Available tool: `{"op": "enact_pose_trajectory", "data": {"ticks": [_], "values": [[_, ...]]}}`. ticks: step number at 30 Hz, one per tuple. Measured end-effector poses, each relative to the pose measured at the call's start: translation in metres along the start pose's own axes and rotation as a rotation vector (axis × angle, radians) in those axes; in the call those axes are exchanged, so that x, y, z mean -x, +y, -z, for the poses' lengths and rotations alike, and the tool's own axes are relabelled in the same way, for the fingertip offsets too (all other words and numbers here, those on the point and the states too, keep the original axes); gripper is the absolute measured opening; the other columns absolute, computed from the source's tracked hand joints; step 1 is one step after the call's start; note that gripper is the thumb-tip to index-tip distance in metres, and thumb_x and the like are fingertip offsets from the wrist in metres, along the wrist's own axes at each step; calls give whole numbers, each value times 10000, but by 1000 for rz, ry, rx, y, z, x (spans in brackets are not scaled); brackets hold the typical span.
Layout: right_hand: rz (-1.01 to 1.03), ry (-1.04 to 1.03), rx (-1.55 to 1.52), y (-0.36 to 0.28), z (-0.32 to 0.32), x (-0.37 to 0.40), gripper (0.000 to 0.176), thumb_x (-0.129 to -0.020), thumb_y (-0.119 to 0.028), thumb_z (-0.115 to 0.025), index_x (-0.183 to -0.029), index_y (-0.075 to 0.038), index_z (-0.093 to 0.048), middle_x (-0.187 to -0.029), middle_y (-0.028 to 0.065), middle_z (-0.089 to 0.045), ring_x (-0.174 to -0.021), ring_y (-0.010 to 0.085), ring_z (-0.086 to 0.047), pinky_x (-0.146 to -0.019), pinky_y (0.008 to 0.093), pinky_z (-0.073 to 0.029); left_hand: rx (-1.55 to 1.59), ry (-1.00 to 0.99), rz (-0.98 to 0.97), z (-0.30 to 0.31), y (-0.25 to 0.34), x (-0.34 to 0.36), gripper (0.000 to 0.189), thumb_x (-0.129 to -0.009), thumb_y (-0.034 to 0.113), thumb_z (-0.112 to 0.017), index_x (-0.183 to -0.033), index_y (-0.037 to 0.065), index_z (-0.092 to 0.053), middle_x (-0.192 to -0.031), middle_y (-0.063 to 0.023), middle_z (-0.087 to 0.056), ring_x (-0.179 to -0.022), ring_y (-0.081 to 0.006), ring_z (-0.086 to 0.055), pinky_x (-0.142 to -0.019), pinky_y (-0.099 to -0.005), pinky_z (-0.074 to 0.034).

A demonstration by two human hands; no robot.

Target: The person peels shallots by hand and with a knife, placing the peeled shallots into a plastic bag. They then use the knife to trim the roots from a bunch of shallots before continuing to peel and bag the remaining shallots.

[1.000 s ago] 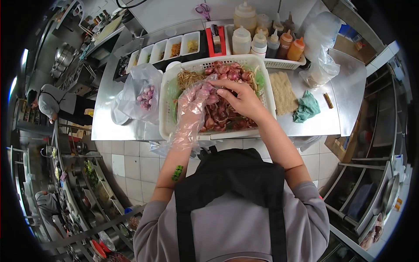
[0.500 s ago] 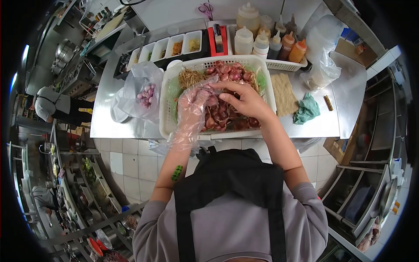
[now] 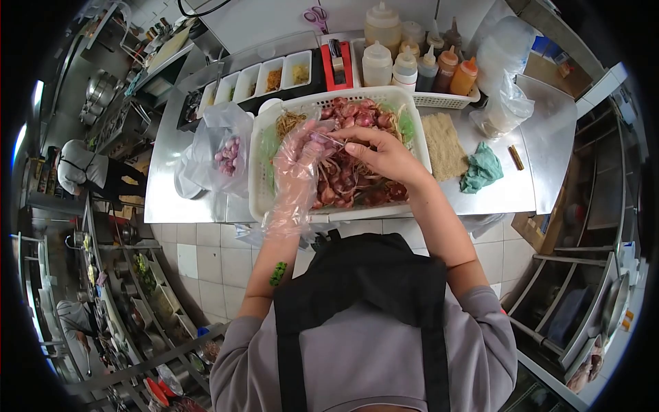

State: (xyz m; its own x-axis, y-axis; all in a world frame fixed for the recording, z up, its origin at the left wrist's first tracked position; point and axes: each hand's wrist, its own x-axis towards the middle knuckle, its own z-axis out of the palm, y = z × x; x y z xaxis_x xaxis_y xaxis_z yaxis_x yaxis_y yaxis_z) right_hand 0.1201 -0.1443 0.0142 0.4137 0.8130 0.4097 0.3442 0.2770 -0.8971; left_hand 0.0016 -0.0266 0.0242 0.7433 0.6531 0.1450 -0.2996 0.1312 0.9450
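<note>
My left hand (image 3: 300,152), in a clear plastic glove, is closed around a pale purple peeled shallot (image 3: 316,146). Beside it, my bare right hand (image 3: 379,154) pinches what looks like a small knife (image 3: 335,140), its thin blade against the shallot; the handle is mostly hidden in my fingers. Both hands are over a white plastic basket (image 3: 256,196) heaped with red-skinned shallots (image 3: 350,182). Dry root ends or stalks (image 3: 288,123) lie at the basket's back left. To the left, an opened plastic bag (image 3: 240,127) holds several peeled shallots (image 3: 227,156).
Behind the basket stand white topping containers (image 3: 274,73), a red tape dispenser (image 3: 337,65) and several squeeze bottles (image 3: 405,69). On the right lie a brown cloth (image 3: 443,145), a green rag (image 3: 482,169) and a tied plastic bag (image 3: 506,113). Another person (image 3: 86,165) stands far left.
My left hand has turned slightly, with the peeled shallot now showing between the fingers. My right hand stays close against it. The view has shifted a little.
</note>
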Motion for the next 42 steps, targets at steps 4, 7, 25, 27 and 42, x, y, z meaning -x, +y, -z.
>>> {"op": "enact_pose_trajectory", "data": {"ticks": [4, 7, 25, 27, 42], "values": [[-261, -88, -140, -17, 5, 2, 291, -946, -152, -511, -1226, -91, -561, -741, -45, -526, -594, 26, -441, -533, 184, -359, -70, -20, 75, 7, 1, -1, 274, -888, 143, -608, -1115, 6, -539, -1008, -76, -599, -874, -149, -596, -762, -299, -538], [-288, -58, -181, -14, 2, 1, 286, -950, -158, -507, -1225, -97, -558, -673, -85, -405, -513, -7, -294, -450, 173, -211, -37, -23, 109, 6, 2, -1, 222, -886, 148, -612, -1059, 18, -561, -991, -64, -598, -866, -138, -591, -762, -292, -536], [-76, -62, 78, -18, -5, 2, 363, -899, -118, -564, -1259, -76, -532, -1188, 78, -596, -1071, 177, -560, -938, 306, -411, 39, -31, 35, 15, -10, -5, 239, -875, 154, -624, -1045, 8, -540, -950, -86, -601, -861, -156, -601, -812, -319, -515], [-94, -49, 152, -17, -7, 1, 343, -894, -107, -566, -1235, -73, -553, -1151, 87, -614, -1061, 190, -569, -934, 306, -415, -29, -24, 39, 14, -8, -5, 259, -869, 174, -634, -1041, 0, -550, -954, -89, -605, -846, -158, -604, -804, -312, -509], [-463, -138, -602, -9, 7, 3, 300, -951, -183, -508, -1234, -93, -546, -707, 3, -517, -496, 78, -477, -432, 212, -370, 27, -72, 36, 8, 1, 2, 217, -874, 142, -617, -1043, 13, -577, -970, -71, -605, -879, -144, -592, -830, -314, -515]]}}
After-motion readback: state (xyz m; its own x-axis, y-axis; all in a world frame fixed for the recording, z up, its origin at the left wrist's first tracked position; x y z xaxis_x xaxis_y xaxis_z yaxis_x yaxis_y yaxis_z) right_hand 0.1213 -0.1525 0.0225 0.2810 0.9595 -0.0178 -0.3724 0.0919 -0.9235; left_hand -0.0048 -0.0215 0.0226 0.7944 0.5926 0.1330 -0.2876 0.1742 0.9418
